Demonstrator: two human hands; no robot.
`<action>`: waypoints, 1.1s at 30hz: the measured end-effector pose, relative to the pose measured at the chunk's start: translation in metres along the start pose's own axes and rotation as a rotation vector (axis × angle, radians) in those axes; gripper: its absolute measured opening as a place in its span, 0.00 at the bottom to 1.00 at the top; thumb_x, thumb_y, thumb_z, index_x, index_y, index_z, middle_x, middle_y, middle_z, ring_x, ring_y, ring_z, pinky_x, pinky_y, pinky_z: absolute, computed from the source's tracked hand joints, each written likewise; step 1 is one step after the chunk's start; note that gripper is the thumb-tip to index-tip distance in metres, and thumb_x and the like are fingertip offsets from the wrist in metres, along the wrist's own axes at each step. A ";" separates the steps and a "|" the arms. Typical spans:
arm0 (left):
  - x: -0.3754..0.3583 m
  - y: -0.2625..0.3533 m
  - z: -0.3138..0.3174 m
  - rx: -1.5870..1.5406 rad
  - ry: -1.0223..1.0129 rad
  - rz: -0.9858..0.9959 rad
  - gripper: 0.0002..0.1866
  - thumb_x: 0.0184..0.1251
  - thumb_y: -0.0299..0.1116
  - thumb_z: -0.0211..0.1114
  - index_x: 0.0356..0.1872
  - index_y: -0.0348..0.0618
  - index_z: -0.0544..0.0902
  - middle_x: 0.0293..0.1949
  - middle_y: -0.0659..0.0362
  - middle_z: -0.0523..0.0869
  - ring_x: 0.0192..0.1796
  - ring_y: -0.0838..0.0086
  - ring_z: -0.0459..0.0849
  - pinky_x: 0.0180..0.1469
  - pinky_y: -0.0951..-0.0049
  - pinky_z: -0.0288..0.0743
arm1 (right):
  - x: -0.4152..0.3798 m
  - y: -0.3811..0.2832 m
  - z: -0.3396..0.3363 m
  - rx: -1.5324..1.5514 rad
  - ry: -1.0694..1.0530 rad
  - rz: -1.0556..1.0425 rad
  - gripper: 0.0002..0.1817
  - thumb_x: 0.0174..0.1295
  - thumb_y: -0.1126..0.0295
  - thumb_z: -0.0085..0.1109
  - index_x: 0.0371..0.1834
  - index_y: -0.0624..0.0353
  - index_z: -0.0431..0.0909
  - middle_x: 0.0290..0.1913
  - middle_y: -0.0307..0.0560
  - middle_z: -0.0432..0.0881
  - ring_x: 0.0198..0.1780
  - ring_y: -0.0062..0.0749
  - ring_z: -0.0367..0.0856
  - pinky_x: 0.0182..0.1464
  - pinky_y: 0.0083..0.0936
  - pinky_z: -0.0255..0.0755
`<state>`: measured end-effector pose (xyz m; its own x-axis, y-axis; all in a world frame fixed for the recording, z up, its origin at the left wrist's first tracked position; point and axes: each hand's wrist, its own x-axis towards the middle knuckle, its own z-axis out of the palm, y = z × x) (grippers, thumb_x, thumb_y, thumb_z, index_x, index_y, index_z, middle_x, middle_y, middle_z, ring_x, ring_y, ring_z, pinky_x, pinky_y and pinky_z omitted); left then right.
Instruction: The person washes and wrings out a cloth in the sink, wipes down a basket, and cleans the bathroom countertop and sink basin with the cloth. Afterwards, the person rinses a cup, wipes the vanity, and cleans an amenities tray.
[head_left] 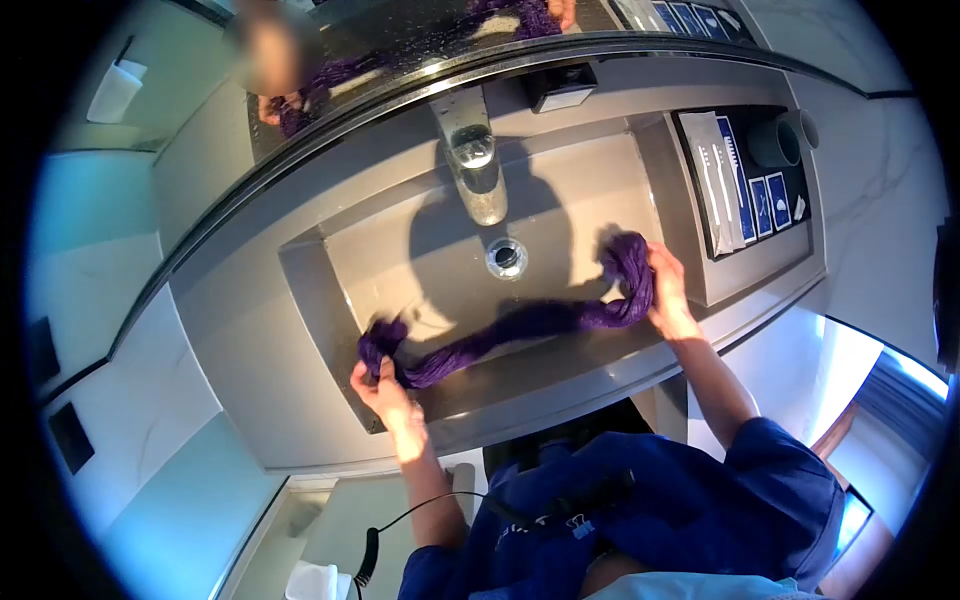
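A length of purple cloth [530,325], bunched and slightly twisted, stretches between my two hands over the near part of the sink basin [385,235]. My left hand [385,392] grips its left end, which is gathered into a loose wad near the basin's front left corner. At the other side, my right hand [668,285] is closed on the right end, where the fabric loops upward. The middle of the cloth sags a little. Beyond it are the round drain [507,258] and the metal faucet [475,165], whose spout points down toward the drain.
Right of the basin, a black tray [705,245] holds packaged toiletries [735,180] and grey cups [775,143]. A small dark box [562,88] stands behind the faucet. A mirror [400,40] runs along the back. A coiled cable [368,555] hangs at lower left.
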<state>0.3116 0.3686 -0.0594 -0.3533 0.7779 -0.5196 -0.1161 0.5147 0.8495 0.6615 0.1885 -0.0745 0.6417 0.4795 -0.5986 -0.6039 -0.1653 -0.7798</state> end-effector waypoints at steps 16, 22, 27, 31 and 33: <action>0.078 -0.045 0.138 0.818 -0.107 0.879 0.20 0.52 0.20 0.54 0.50 0.37 0.71 0.50 0.37 0.67 0.55 0.44 0.66 0.60 0.55 0.58 | 0.087 0.019 0.048 -1.364 0.120 -0.657 0.26 0.47 0.74 0.55 0.53 0.61 0.67 0.50 0.66 0.66 0.53 0.61 0.64 0.56 0.44 0.62; 0.064 -0.069 0.185 0.730 -0.331 1.013 0.17 0.56 0.24 0.56 0.50 0.40 0.74 0.56 0.35 0.65 0.60 0.42 0.63 0.61 0.52 0.60 | 0.117 0.035 0.119 -1.214 -0.299 -1.089 0.28 0.39 0.77 0.54 0.52 0.61 0.71 0.55 0.61 0.66 0.55 0.55 0.63 0.58 0.46 0.59; 0.043 -0.068 0.200 0.677 -0.444 0.884 0.16 0.58 0.26 0.55 0.49 0.37 0.73 0.55 0.34 0.66 0.59 0.40 0.63 0.60 0.51 0.61 | 0.116 0.048 0.172 -1.145 -0.574 -1.434 0.22 0.42 0.72 0.58 0.47 0.57 0.76 0.51 0.54 0.72 0.54 0.50 0.67 0.56 0.43 0.61; 0.030 -0.069 0.203 0.682 -0.426 1.021 0.14 0.56 0.29 0.55 0.39 0.28 0.76 0.54 0.38 0.68 0.55 0.35 0.64 0.58 0.43 0.61 | 0.109 0.053 0.184 -0.990 -0.517 -1.280 0.24 0.44 0.71 0.63 0.49 0.54 0.72 0.47 0.54 0.72 0.51 0.51 0.70 0.53 0.38 0.66; 0.031 -0.077 0.207 0.929 -0.383 1.332 0.12 0.54 0.29 0.55 0.33 0.27 0.77 0.54 0.40 0.68 0.55 0.35 0.64 0.57 0.40 0.60 | 0.114 0.046 0.183 -1.114 -0.592 -1.402 0.21 0.45 0.71 0.62 0.46 0.54 0.73 0.43 0.52 0.72 0.47 0.50 0.70 0.49 0.40 0.67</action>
<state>0.5018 0.4279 -0.1594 0.5033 0.7838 0.3639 0.6627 -0.6203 0.4196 0.6203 0.3928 -0.1445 -0.0384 0.9002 0.4337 0.8399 0.2642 -0.4741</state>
